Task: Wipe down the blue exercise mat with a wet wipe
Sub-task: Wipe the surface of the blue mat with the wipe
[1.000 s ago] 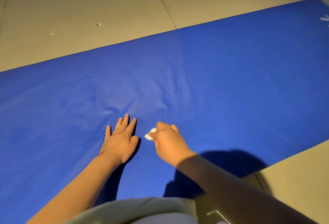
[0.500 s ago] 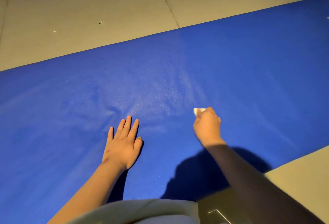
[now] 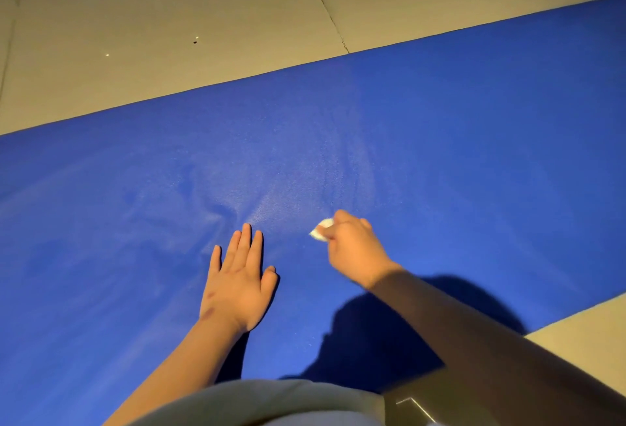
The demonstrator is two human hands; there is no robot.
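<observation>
We note the blue exercise mat (image 3: pixel 457 141) as a soft, foam-like sheet with a fine pebbled grain, matt overall, with a faint sheen and shallow creases near its middle. The wet wipe (image 3: pixel 321 230), pinched in the right hand (image 3: pixel 354 251), looks like crumpled white fibrous cloth. The floor (image 3: pixel 162 12) reads as smooth, matt beige panels; the garment (image 3: pixel 271 402) at the lower edge — plain matt fabric.

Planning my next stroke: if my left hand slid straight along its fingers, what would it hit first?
Likely the raised wrinkle in the blue textured exercise mat, just beyond the left hand.
</observation>
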